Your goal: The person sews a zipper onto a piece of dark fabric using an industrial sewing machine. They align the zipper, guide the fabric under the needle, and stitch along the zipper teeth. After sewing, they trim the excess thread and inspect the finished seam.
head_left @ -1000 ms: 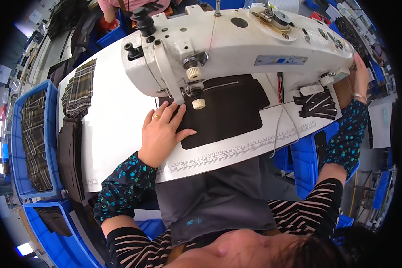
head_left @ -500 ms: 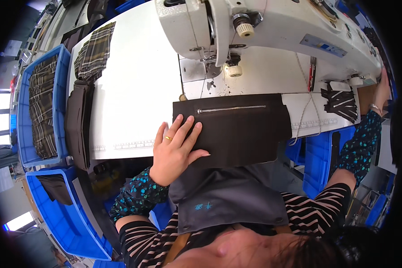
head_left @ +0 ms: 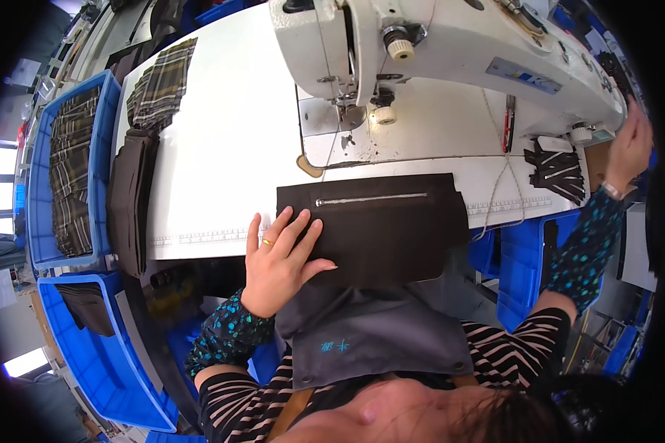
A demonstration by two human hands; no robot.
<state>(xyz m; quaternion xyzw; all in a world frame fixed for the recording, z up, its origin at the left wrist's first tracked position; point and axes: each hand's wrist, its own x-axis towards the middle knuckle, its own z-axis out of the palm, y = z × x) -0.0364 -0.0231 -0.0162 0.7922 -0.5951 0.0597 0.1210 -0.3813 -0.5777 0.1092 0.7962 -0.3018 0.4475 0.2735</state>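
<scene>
My left hand (head_left: pixel 279 260) lies flat, fingers spread, on the left part of a dark brown fabric panel (head_left: pixel 391 240). A silver zipper (head_left: pixel 373 199) runs along the panel's upper part. The panel rests at the table's front edge, its lower part over my grey apron (head_left: pixel 377 325). It sits apart from the needle area of the white sewing machine (head_left: pixel 436 44), and a thread runs down toward it. At far right my right hand (head_left: pixel 628 151) is by the machine's right end, fingers stretched upward. Whether it touches the machine there is hard to make out.
On the table's left lie plaid fabric pieces (head_left: pixel 161 85) and a stack of dark pieces (head_left: pixel 131 199). Blue bins (head_left: pixel 107 166) stand beyond. To the right are red-handled snips (head_left: pixel 509 122), a cord (head_left: pixel 499 173) and a bundle of zipper strips (head_left: pixel 558 173).
The fabric panel and my left hand have shifted toward me and slightly left, farther from the needle. My right hand remains by the machine's right end, showing more of itself.
</scene>
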